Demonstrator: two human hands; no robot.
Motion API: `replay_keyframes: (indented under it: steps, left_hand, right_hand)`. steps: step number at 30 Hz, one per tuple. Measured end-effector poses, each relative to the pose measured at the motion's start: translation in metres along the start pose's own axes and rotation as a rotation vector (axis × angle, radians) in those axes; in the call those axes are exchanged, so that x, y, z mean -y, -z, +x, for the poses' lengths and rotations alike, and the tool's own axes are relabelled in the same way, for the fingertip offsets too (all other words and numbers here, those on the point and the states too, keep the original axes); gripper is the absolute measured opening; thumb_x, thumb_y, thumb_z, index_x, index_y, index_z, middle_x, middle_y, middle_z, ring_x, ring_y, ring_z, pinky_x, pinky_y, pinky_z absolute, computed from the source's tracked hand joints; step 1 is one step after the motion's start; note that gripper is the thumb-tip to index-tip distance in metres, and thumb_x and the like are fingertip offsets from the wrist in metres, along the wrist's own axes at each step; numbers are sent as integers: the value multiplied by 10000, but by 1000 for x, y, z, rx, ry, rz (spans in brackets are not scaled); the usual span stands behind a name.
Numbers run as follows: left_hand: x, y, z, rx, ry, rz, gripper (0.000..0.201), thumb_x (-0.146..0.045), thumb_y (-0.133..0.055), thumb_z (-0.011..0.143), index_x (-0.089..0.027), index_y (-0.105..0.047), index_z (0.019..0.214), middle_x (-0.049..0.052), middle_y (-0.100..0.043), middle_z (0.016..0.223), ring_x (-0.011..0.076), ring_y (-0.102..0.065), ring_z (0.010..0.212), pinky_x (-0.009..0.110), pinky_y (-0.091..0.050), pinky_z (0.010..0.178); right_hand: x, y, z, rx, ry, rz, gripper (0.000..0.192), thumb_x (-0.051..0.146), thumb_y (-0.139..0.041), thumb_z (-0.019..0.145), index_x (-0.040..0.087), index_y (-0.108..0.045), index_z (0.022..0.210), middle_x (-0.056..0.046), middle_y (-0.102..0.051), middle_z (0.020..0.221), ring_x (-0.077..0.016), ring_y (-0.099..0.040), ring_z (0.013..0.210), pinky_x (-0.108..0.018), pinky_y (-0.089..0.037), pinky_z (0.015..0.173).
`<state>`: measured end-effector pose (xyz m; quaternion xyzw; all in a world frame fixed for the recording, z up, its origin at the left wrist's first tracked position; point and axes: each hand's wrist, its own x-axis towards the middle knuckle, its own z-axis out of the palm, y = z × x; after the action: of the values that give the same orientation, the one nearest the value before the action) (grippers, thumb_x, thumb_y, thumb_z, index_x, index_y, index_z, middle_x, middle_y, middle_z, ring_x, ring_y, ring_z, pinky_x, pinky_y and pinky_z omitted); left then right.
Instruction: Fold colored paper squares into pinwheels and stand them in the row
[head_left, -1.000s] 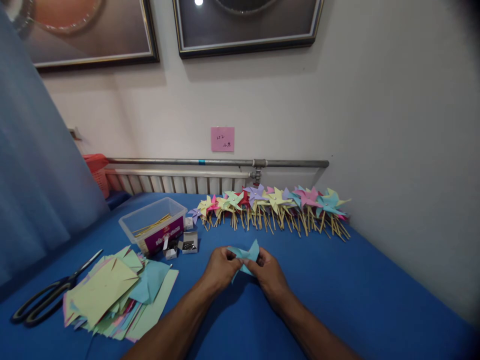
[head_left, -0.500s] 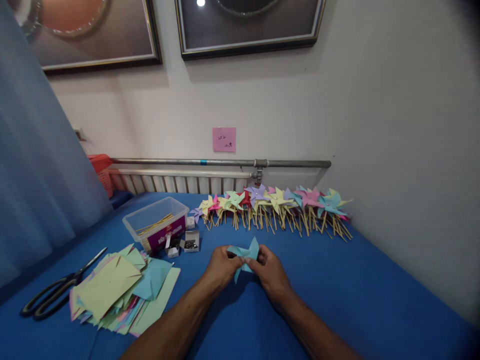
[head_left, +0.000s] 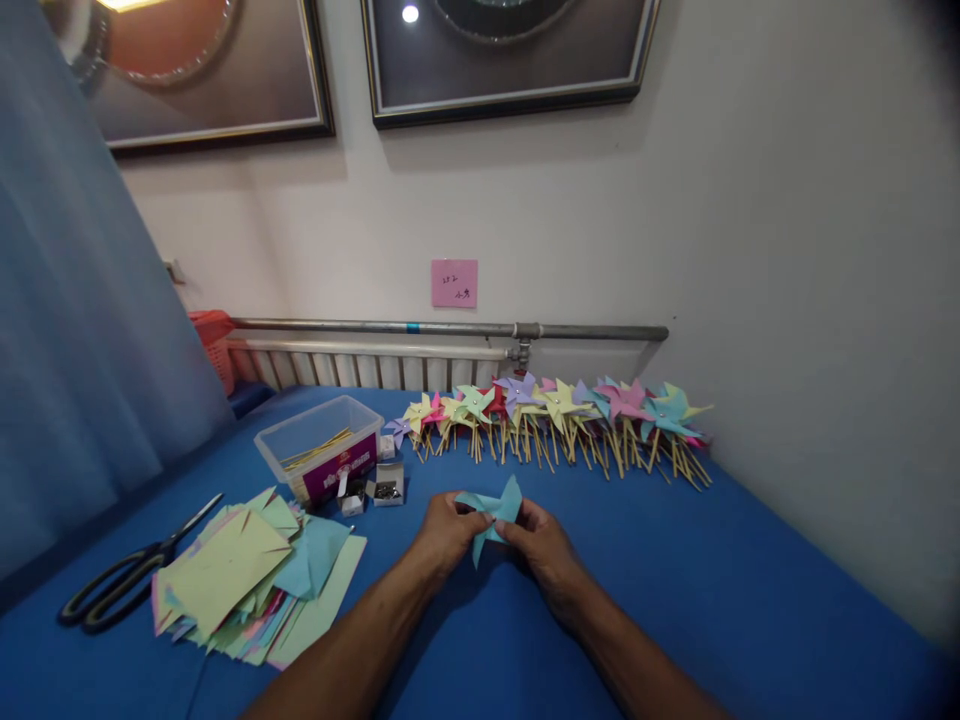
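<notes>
A light blue paper pinwheel (head_left: pixel 495 506), with its blades folded in, is held over the blue cloth in front of me. My left hand (head_left: pixel 448 530) pinches it from the left, thumb at its middle. From the other side my right hand (head_left: pixel 541 540) grips it too, thumb pressed close to the centre. No stick shows on this pinwheel. The fingers behind the paper are partly hidden. Beyond my hands, two small boxes, one with metal pins (head_left: pixel 388 488), stand by a clear plastic tub (head_left: pixel 319 450) holding thin wooden sticks (head_left: pixel 319 448).
Cut paper sheets (head_left: pixel 225 570) lie piled at the left, with black-handled scissors (head_left: pixel 135 575) beside them. A long row of finished pinwheels (head_left: pixel 559 402) on sticks lies along the back. Behind are a metal pipe (head_left: pixel 450 328), a blue curtain (head_left: pixel 97 300) and a pink note (head_left: pixel 454 283).
The whole view has shifted slightly, so the surroundings sit a little further right and lower. Both hands keep hold of the pinwheel with barely any change of grip.
</notes>
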<state>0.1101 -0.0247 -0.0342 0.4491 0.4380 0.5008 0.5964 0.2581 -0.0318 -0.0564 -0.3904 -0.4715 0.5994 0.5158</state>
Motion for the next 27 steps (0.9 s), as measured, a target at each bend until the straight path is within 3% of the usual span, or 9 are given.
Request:
replay_keyframes:
  steps: [7, 12, 17, 20, 27]
  left_hand:
    - [-7, -2, -5, 42, 21, -9, 168, -224, -756, 528, -142, -620, 581, -22, -562, 504, 87, -445, 472, 232, -328, 502]
    - [-6, 0, -5, 27, 33, 5, 154, -277, -681, 577, -152, -597, 542, -24, -505, 456, 81, -403, 447, 235, -288, 482]
    - [-1, -1, -2, -10, 69, 80, 147, -270, -691, 547, -153, -608, 576, -26, -527, 457, 83, -406, 422, 235, -283, 465]
    - [3, -2, 1, -46, 76, 104, 160, -254, -715, 529, -157, -599, 578, -24, -546, 464, 86, -412, 413, 234, -276, 458]
    - [1, -1, -2, -7, 41, 93, 198, -252, -741, 506, -155, -578, 563, -19, -566, 501, 89, -439, 459, 235, -308, 487]
  right_hand:
    - [-10, 6, 7, -45, -7, -16, 435, 433, -836, 616, 159, -743, 941, -56, -753, 823, -208, -659, 717, -328, -512, 695]
    - [-11, 8, 8, -139, -39, -41, 329, 417, -814, 623, 174, -707, 818, -15, -698, 688, -171, -611, 604, -311, -510, 621]
    - [-11, 6, 7, -140, -38, -13, 378, 404, -814, 639, 176, -733, 930, -45, -749, 821, -191, -661, 686, -316, -540, 666]
    - [-14, 8, 9, -153, -52, -29, 389, 402, -828, 613, 162, -740, 907, -48, -751, 791, -187, -656, 650, -305, -529, 633]
    - [-20, 11, 13, -100, -48, -36, 406, 399, -822, 614, 146, -750, 923, -70, -762, 824, -207, -671, 689, -330, -520, 673]
